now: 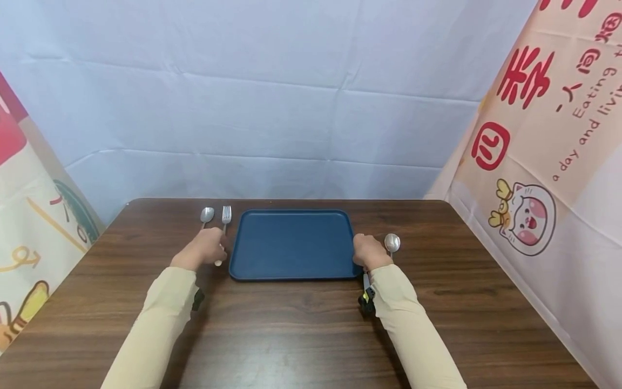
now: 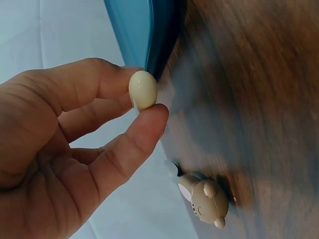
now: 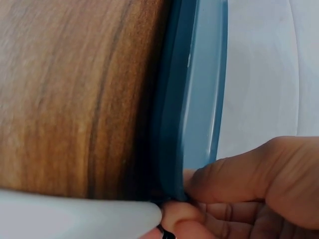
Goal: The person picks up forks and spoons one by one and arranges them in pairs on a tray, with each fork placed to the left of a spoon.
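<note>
My left hand (image 1: pixel 206 248) is at the tray's left side, pinching a fork (image 1: pixel 226 215) by the rounded cream end of its handle between thumb and finger. The fork's tines point to the back of the table. Left of it lies a spoon (image 1: pixel 207 215) whose handle ends in a brown bear figure (image 2: pixel 207 196). At the right edge of the blue tray (image 1: pixel 293 246), my right hand (image 1: pixel 370 252) pinches what looks like a knife (image 1: pixel 366 282), mostly hidden; its pale, smooth part (image 3: pixel 79 219) shows in the right wrist view. The right thumb is against the tray's corner.
A second spoon (image 1: pixel 392 242) lies right of the right hand, its handle partly hidden by the arm. The brown wooden table (image 1: pixel 286 335) ends at a pale cloth wall (image 1: pixel 262 119). Printed cloths hang on both sides.
</note>
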The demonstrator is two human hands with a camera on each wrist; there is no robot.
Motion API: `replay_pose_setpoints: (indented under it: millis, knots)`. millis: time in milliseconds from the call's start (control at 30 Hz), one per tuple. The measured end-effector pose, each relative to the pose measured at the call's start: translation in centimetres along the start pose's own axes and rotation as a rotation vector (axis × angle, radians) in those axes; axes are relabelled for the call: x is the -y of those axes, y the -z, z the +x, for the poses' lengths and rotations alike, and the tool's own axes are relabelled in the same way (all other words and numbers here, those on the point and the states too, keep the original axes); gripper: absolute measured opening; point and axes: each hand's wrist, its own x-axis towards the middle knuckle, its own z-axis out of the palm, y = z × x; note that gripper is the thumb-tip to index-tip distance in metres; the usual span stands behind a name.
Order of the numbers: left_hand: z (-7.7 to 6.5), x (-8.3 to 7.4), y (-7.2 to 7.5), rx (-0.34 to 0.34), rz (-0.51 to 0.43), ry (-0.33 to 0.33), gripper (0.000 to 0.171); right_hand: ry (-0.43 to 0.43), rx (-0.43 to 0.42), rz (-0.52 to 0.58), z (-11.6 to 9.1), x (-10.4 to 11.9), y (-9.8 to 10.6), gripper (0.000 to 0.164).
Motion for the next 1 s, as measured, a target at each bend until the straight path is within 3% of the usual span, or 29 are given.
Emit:
replay_pose_setpoints:
  millis: [233, 467, 800, 1000]
  knots:
    - [0.1, -0.6, -0.3, -0.02, 0.01, 0.009, 0.026, -0.009, 0.001, -0.008, 0.1, 0.0, 0.0, 0.053]
    - [0.2, -1.4, -1.0, -0.017, -0.072, 0.009, 0.029, -0.01, 0.007, -0.01, 0.1, 0.1, -0.1, 0.054]
    - [0.6, -2.6, -1.8, -0.033, -0.058, -0.015, 0.028, -0.003, 0.013, -0.006, 0.1, 0.0, -0.1, 0.053]
    - [0.9, -3.2, -2.2, 0.0, -0.09, 0.003, 0.028, 0.005, 0.004, 0.003, 0.1, -0.1, -0.1, 0.051]
